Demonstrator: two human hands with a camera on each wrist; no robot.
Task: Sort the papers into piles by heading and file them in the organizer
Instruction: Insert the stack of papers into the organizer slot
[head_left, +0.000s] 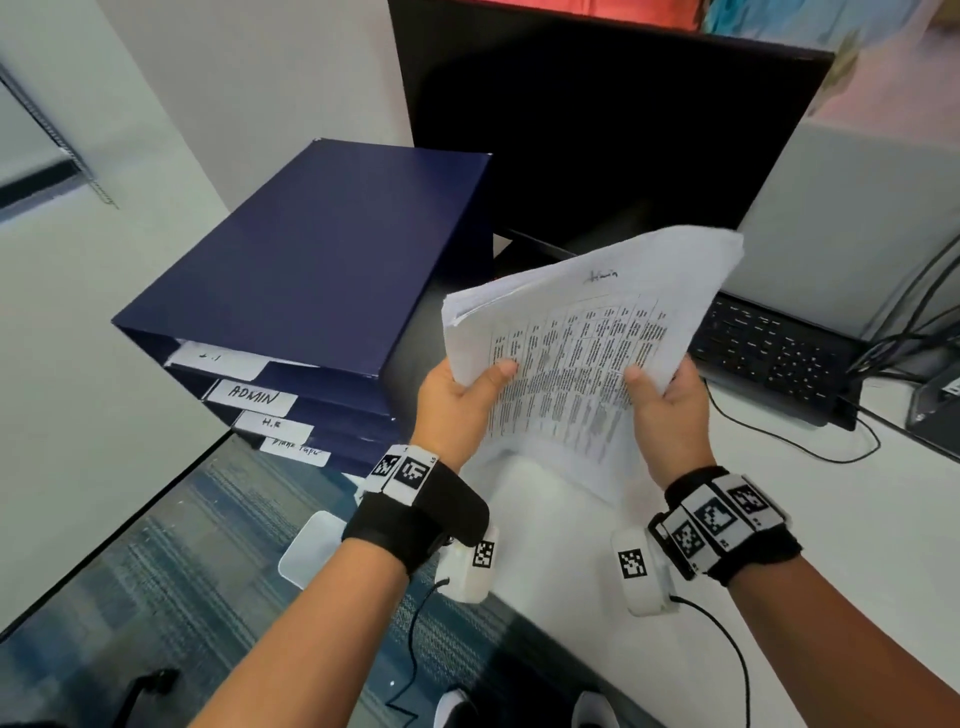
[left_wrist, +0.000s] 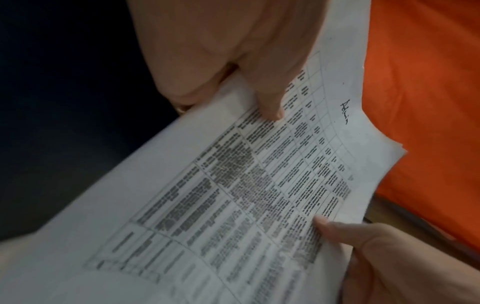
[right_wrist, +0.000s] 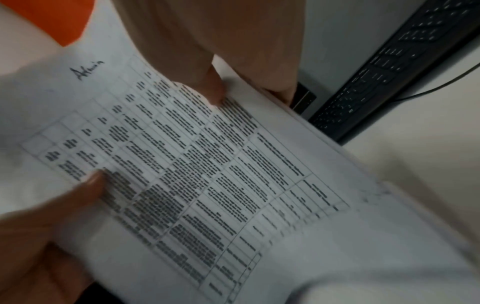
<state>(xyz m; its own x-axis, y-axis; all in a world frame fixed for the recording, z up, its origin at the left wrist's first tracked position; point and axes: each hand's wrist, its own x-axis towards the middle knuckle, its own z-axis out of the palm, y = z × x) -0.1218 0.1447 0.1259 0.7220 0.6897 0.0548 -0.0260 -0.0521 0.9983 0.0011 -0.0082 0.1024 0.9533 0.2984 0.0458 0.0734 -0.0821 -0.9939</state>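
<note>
A stack of white papers (head_left: 587, 332) hangs in the air in front of me, its top sheet a printed table with "Admin" handwritten at the far end. My left hand (head_left: 457, 400) grips its left edge, thumb on top. My right hand (head_left: 670, 400) grips the right edge the same way. The wrist views show the papers (left_wrist: 259, 185) (right_wrist: 207, 174) close up under both thumbs. The dark blue organizer (head_left: 322, 260) stands to the left on the desk, with drawer labels reading ADMIN (head_left: 252, 397) and H.R (head_left: 272, 423).
A black monitor (head_left: 597, 130) stands behind the papers and a black keyboard (head_left: 769, 353) lies to the right with cables. More white sheets (head_left: 545, 499) lie on the white desk (head_left: 857, 519) under my hands. Carpeted floor is at lower left.
</note>
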